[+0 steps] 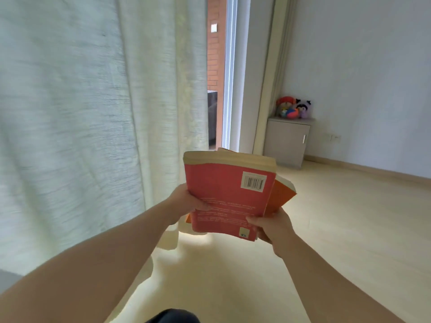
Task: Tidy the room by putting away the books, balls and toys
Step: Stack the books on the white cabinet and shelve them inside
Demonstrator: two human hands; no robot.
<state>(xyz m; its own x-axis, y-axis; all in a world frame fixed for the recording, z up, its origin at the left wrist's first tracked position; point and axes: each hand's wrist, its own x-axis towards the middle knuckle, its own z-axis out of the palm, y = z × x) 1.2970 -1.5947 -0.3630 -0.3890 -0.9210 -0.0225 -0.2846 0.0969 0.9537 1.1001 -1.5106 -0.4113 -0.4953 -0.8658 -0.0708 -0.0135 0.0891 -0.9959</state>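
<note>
I hold a small stack of books in front of me with both hands. On top lies a red paperback (pixel 229 194), back cover up with a barcode, and an orange book (pixel 281 194) sticks out beneath it to the right. My left hand (pixel 186 201) grips the stack's left edge, thumb on the red cover. My right hand (pixel 272 227) grips the near right corner. Plush toys and a coloured ball (pixel 293 108) sit on a small grey cabinet (pixel 286 141) in the far corner.
A pale curtain (pixel 93 113) hangs along the left, with a glass door gap (pixel 218 78) beside it. Light wooden floor (pixel 326 229) stretches ahead to the white wall (pixel 361 66). A wall socket (pixel 332 137) sits low on the right.
</note>
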